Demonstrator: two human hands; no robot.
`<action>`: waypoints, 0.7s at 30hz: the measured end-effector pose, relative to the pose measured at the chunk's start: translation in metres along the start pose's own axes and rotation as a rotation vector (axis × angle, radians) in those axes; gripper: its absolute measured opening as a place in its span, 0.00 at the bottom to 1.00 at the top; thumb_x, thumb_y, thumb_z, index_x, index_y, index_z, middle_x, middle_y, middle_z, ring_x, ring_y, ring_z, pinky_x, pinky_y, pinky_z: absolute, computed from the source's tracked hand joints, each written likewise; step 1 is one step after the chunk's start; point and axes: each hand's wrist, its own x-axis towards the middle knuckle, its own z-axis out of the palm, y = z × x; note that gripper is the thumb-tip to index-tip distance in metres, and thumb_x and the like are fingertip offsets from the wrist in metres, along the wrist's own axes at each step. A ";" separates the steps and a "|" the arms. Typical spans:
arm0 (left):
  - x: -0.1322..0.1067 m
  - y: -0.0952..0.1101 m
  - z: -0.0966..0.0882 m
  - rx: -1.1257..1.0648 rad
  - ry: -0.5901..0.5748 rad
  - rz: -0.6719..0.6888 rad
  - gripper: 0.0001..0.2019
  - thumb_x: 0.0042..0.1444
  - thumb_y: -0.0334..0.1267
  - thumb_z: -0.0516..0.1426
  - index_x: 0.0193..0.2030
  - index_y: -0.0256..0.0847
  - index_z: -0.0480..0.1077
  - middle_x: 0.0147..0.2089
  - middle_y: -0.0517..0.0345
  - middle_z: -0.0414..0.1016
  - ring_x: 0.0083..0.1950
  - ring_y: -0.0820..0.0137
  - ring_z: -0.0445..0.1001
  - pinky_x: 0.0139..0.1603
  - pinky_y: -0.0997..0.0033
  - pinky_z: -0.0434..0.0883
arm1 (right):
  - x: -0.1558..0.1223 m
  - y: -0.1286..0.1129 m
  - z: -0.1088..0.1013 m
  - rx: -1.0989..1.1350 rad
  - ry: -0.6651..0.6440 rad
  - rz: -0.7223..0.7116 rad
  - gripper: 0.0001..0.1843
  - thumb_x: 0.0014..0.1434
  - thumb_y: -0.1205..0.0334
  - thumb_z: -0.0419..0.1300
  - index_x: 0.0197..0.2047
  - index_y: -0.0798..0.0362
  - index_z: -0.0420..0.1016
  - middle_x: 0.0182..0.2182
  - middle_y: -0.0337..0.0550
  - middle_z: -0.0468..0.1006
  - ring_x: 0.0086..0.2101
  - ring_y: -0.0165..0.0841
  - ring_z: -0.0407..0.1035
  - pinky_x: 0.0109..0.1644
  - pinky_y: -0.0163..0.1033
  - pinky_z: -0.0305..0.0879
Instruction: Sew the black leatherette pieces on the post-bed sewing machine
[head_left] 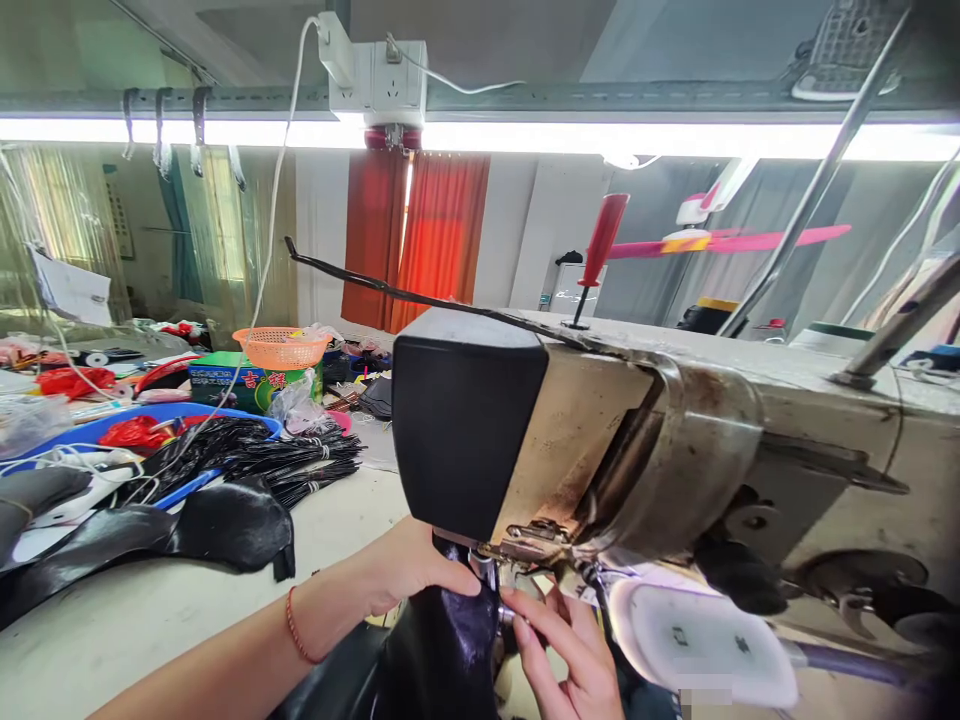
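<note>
A worn industrial sewing machine (675, 430) fills the right half of the view, its black head cover (457, 420) facing me. My left hand (409, 570) is closed on a glossy black leather piece (439, 650) just under the machine head, thumb on top. My right hand (562, 640) pinches a small metal part by the needle area (517, 600), fingers curled. The needle itself is hidden behind the hands and the machine. A red cord bracelet (294, 625) circles my left wrist.
Black leather pieces (202, 520) and bundles of black straps (300, 460) lie on the white table (150, 610) at left. Behind them sit a blue basin (82, 430), an orange basket (281, 347) and boxes. A red-handled screwdriver (598, 250) stands on the machine top. A socket box (386, 80) hangs overhead.
</note>
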 end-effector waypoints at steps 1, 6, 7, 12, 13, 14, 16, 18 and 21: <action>0.000 0.002 0.000 -0.001 0.005 -0.001 0.14 0.33 0.29 0.65 0.32 0.40 0.79 0.36 0.60 0.82 0.48 0.59 0.75 0.60 0.57 0.65 | -0.002 0.003 0.001 -0.038 -0.031 -0.040 0.12 0.59 0.57 0.61 0.45 0.41 0.83 0.36 0.49 0.79 0.35 0.43 0.77 0.35 0.48 0.77; 0.001 0.004 0.004 -0.049 0.036 0.036 0.07 0.32 0.31 0.65 0.25 0.39 0.78 0.31 0.60 0.81 0.47 0.58 0.75 0.58 0.57 0.68 | -0.008 0.013 0.004 -0.104 -0.087 -0.123 0.13 0.61 0.59 0.58 0.47 0.46 0.81 0.36 0.50 0.80 0.37 0.43 0.77 0.36 0.47 0.77; 0.002 0.003 0.005 -0.070 0.038 0.056 0.08 0.33 0.32 0.66 0.26 0.39 0.78 0.32 0.59 0.82 0.47 0.57 0.76 0.58 0.57 0.68 | -0.008 0.014 0.004 -0.107 -0.088 -0.127 0.13 0.61 0.59 0.58 0.47 0.46 0.81 0.36 0.49 0.80 0.37 0.43 0.77 0.36 0.47 0.77; 0.003 -0.002 0.007 -0.101 0.028 0.123 0.08 0.36 0.36 0.68 0.27 0.40 0.79 0.31 0.57 0.81 0.45 0.57 0.77 0.58 0.55 0.69 | -0.007 0.010 0.002 -0.109 -0.077 -0.087 0.13 0.62 0.58 0.58 0.46 0.44 0.82 0.37 0.51 0.79 0.36 0.43 0.77 0.35 0.47 0.77; 0.003 0.000 0.007 -0.100 0.028 0.136 0.08 0.36 0.37 0.69 0.26 0.40 0.78 0.30 0.57 0.81 0.45 0.57 0.77 0.58 0.55 0.69 | -0.006 0.009 0.002 -0.111 -0.074 -0.083 0.13 0.62 0.57 0.58 0.46 0.44 0.82 0.38 0.51 0.79 0.37 0.43 0.77 0.35 0.47 0.77; 0.003 0.001 0.007 -0.100 0.026 0.145 0.08 0.36 0.37 0.69 0.25 0.40 0.78 0.30 0.58 0.81 0.45 0.57 0.77 0.58 0.55 0.69 | -0.006 0.008 0.002 -0.114 -0.073 -0.085 0.13 0.62 0.57 0.58 0.46 0.45 0.82 0.37 0.51 0.79 0.37 0.44 0.77 0.35 0.48 0.77; 0.003 0.005 0.007 -0.102 0.022 0.153 0.08 0.36 0.38 0.69 0.23 0.40 0.77 0.27 0.58 0.80 0.45 0.56 0.77 0.58 0.54 0.69 | -0.004 0.006 0.001 -0.118 -0.072 -0.092 0.13 0.62 0.57 0.58 0.45 0.45 0.82 0.36 0.50 0.79 0.37 0.43 0.77 0.35 0.47 0.77; 0.003 0.006 0.007 -0.108 0.018 0.152 0.09 0.36 0.40 0.70 0.23 0.39 0.77 0.25 0.58 0.79 0.44 0.55 0.78 0.57 0.53 0.69 | -0.003 0.005 0.001 -0.099 -0.068 -0.105 0.12 0.62 0.58 0.58 0.46 0.46 0.82 0.34 0.48 0.79 0.33 0.39 0.77 0.34 0.44 0.77; 0.003 0.000 0.010 -0.134 0.015 0.172 0.11 0.36 0.42 0.70 0.25 0.38 0.78 0.26 0.56 0.79 0.42 0.55 0.78 0.56 0.53 0.71 | -0.001 0.006 0.001 -0.052 -0.051 -0.109 0.12 0.62 0.59 0.59 0.46 0.46 0.82 0.32 0.46 0.79 0.28 0.34 0.76 0.32 0.38 0.76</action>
